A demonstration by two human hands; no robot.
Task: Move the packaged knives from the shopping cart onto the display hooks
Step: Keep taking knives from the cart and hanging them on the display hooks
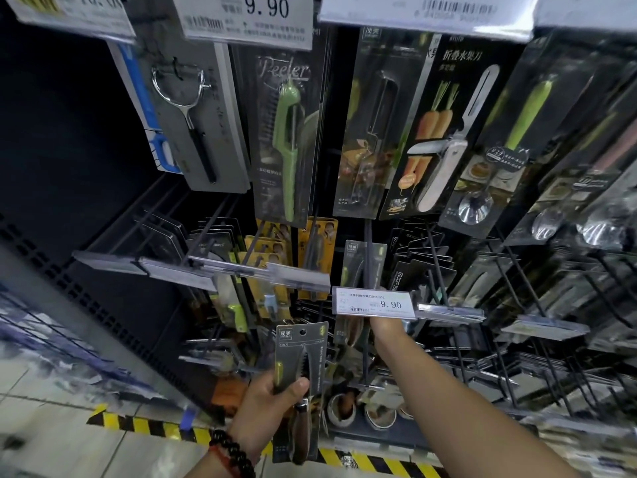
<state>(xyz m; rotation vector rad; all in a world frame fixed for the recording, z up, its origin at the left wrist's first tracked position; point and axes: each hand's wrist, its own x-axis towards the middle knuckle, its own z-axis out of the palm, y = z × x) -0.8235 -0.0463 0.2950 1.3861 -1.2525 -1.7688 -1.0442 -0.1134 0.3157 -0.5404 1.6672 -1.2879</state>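
While the left hand (272, 405) grips a dark carded knife package (299, 374) upright below the rack, the right hand (381, 324) reaches behind a white 9.90 price tag (374, 302), its fingers hidden. Threading the hang-hole blind could miss the black wire hook (368, 257).

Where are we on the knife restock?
Done: one matching pack already hangs on the hook behind the 9.90 tag. In hand: left hand grips a packaged knife; right hand reaches under that tag, fingers hidden. Left: hanging this pack; cart out of view.
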